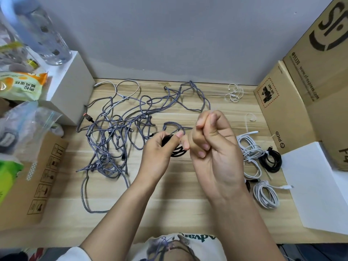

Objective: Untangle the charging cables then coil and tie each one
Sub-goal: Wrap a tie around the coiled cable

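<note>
Above the wooden table (169, 213), the left hand (160, 153) grips a coiled black cable (176, 152), thumb pressed over the coil. Right hand (214, 147) is raised beside it, fingers curled, fingertips pinched together; what they pinch cannot be told. Tangled grey braided cables (120, 129) lie left.

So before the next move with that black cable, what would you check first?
1. Left hand grips the black coiled cable: ok.
2. Right hand pinching a tie: cannot tell, fingers curled, nothing visible.
3. Black coil clear of the grey braided tangle: cannot tell, hands cover it.
4. Grey tangle undone: not ok.
5. Finished white coiled cables and black tied coil set aside right: ok.
</note>
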`<state>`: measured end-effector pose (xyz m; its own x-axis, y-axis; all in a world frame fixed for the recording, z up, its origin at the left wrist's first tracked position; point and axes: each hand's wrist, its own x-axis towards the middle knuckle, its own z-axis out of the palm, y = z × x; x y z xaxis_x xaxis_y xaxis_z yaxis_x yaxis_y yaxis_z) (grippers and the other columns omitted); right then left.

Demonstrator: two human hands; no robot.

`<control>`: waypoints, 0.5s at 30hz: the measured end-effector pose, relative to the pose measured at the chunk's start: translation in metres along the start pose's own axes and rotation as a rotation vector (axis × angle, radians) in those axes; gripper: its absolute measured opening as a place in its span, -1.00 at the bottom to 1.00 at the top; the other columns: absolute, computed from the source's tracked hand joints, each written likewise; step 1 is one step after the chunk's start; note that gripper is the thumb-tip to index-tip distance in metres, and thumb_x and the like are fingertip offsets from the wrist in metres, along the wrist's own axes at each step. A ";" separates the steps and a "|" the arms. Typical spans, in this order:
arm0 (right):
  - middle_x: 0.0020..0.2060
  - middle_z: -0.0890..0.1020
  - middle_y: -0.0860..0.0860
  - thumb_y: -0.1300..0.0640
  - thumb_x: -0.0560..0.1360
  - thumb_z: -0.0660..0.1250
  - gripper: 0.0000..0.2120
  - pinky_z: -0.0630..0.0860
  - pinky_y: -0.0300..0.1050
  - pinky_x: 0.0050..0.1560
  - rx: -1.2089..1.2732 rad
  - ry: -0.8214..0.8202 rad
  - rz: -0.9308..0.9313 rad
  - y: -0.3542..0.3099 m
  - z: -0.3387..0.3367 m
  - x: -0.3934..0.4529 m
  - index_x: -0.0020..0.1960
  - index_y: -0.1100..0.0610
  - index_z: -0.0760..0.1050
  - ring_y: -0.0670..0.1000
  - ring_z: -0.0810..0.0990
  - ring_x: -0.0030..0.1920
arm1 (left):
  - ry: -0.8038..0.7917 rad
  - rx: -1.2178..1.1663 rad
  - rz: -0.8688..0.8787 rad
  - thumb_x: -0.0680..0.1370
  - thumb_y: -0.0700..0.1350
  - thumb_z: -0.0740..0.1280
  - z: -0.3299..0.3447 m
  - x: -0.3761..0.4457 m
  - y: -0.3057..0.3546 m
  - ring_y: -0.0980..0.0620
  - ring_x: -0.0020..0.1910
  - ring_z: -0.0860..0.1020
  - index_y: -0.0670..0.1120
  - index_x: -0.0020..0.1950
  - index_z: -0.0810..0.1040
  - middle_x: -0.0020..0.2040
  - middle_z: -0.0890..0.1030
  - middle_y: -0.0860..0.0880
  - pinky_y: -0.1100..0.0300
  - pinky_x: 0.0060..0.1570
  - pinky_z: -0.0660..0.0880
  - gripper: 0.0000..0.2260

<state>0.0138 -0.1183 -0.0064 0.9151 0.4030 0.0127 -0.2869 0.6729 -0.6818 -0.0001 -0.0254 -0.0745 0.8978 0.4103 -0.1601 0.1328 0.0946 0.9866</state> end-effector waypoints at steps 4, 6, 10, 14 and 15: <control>-0.45 0.44 -0.08 0.16 0.45 0.33 -0.79 0.22 -0.43 -0.49 -0.138 -0.024 0.054 0.010 0.005 -0.009 -0.36 0.06 0.51 -0.22 0.22 -0.55 | 0.039 0.069 0.083 0.56 -0.35 0.17 0.002 0.006 0.001 0.28 -0.52 0.34 -0.06 -0.35 0.31 -0.58 0.40 0.17 0.43 -0.41 0.28 -0.68; -0.47 0.39 -0.07 0.12 0.42 0.37 -0.79 0.18 -0.41 -0.49 -0.180 -0.068 0.052 0.008 0.006 -0.009 -0.39 0.01 0.53 -0.19 0.17 -0.53 | 0.047 0.052 0.070 0.58 -0.32 0.15 0.005 0.005 -0.001 0.28 -0.52 0.33 -0.07 -0.35 0.29 -0.58 0.37 0.16 0.44 -0.44 0.26 -0.68; -0.39 0.49 -0.11 -0.02 0.38 0.33 -0.88 0.31 -0.34 -0.34 -0.172 -0.059 -0.106 0.006 -0.007 0.002 -0.28 0.00 0.56 -0.14 0.33 -0.44 | 0.060 -0.314 -0.243 0.58 -0.11 0.25 0.008 -0.001 -0.007 0.12 -0.48 0.33 -0.07 -0.37 0.42 -0.51 0.38 0.04 0.31 -0.47 0.27 -0.70; -0.34 0.54 -0.13 -0.23 0.31 0.39 -0.74 0.41 -0.26 -0.25 -0.289 0.089 -0.060 0.021 -0.027 0.009 -0.14 -0.07 0.59 -0.15 0.47 -0.29 | 0.021 -0.634 -0.415 0.56 -0.05 0.25 0.016 -0.005 -0.001 0.15 -0.49 0.40 -0.08 -0.26 0.46 -0.47 0.41 0.05 0.32 -0.40 0.44 -0.79; -0.35 0.54 -0.14 -0.26 0.30 0.39 -0.72 0.36 -0.25 -0.29 -0.314 0.112 -0.035 0.026 -0.029 0.010 -0.17 -0.08 0.60 -0.15 0.46 -0.31 | -0.005 -0.691 -0.409 0.56 -0.06 0.24 0.018 -0.007 0.001 0.17 -0.49 0.41 -0.06 -0.25 0.47 -0.46 0.42 0.06 0.34 -0.40 0.43 -0.80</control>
<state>0.0235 -0.1156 -0.0452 0.9532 0.3010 -0.0287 -0.1698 0.4542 -0.8746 0.0015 -0.0446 -0.0717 0.8365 0.2176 -0.5029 0.1632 0.7772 0.6078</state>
